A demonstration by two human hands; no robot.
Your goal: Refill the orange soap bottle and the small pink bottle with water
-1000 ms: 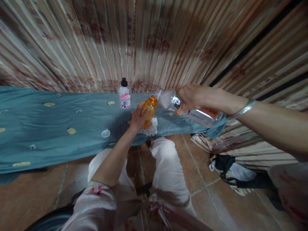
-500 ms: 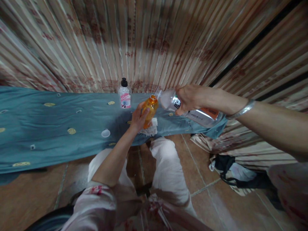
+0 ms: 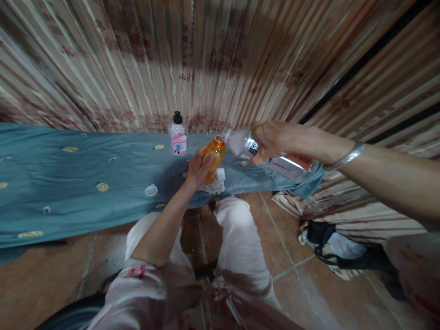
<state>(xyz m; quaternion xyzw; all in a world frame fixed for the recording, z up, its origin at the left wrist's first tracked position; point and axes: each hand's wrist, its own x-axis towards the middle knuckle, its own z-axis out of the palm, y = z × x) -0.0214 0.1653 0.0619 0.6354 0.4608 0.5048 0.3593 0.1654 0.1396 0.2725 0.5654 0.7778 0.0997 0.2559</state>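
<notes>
My left hand (image 3: pixel 199 167) is closed around an orange see-through bottle (image 3: pixel 216 156), held uncapped and slightly tilted over a crumpled white tissue (image 3: pixel 217 183). In my right hand (image 3: pixel 270 137) is a large clear plastic bottle (image 3: pixel 292 169), gripped near its shoulder and tipped almost on its side. Its neck meets the orange bottle's open mouth; whether liquid flows is too small to tell. A clear bottle with a pink label and black cap (image 3: pixel 178 137) stands upright behind my left hand. To the left lies a small whitish round disc (image 3: pixel 151 190).
A blue-green patterned cloth (image 3: pixel 82 169) covers the long narrow surface in front of me. Behind it hangs a pleated curtain (image 3: pixel 213 59). A dark bag with straps (image 3: pixel 323 238) lies on the tiled floor (image 3: pixel 288 256) at the right.
</notes>
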